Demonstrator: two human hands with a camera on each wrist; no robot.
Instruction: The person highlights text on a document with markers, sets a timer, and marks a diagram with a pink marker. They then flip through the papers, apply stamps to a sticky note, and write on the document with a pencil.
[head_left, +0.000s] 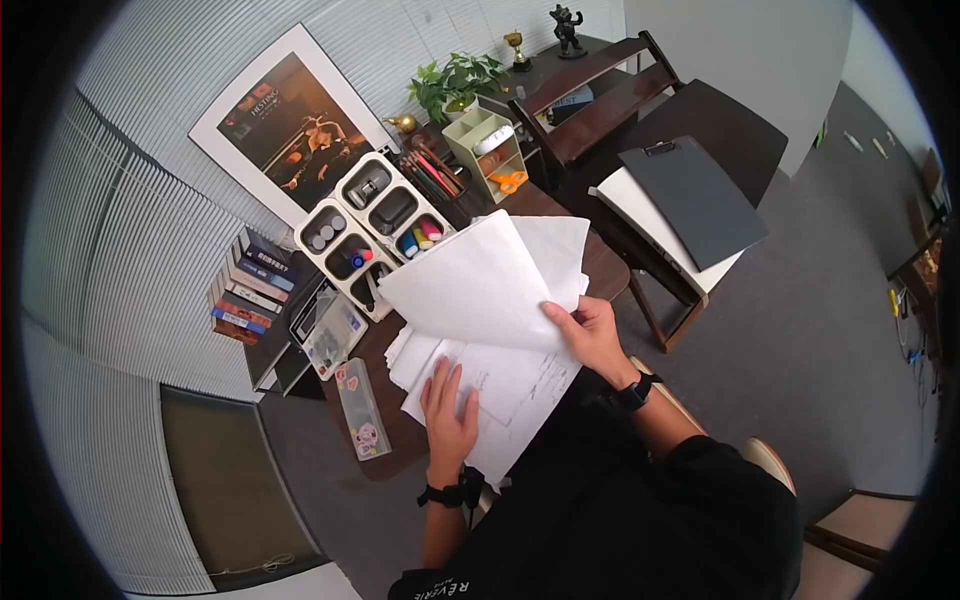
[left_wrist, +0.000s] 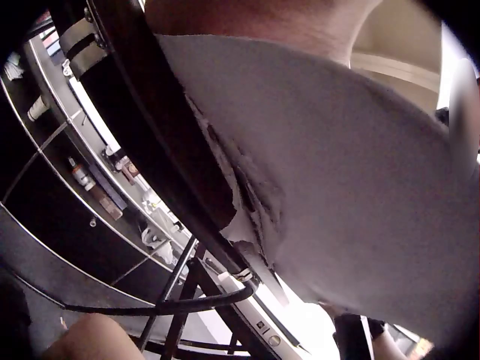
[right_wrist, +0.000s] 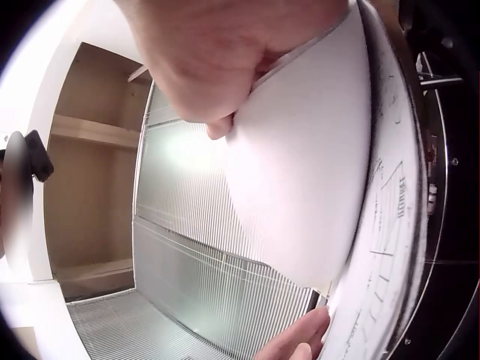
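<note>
Paper handling at a brown desk (head_left: 400,440), head view with wrist views for detail. The right hand (head_left: 593,340) is pinching the near corner of a white sheet (head_left: 470,285), thumb lying on top and fingers curling beneath; whether it is gripping one leaf or several, the pictures are not showing. That sheet is arching above a loose pile of papers (head_left: 530,375) at the desk's near edge, and the corner grip is presumably serving to raise it while exposing the handwriting underneath. The left hand (head_left: 450,420) is lying over the pile's left part, its fingers extending nearly straight and parting slightly—probably for steadying the lower leaves, although how firmly it is pressing cannot be told. In the right wrist view, the raised sheet is standing apart from the marked page beside it, with the left fingertips showing below. Around the work, a stickered pencil case (head_left: 362,410) is lying left of the papers, and a white compartment organizer (head_left: 376,236) is standing beyond them, seemingly keeping markers sorted within reach. A dark clipboard (head_left: 690,200) is resting off to the right—apart from the desk, perhaps leaving room for the pile.
</note>
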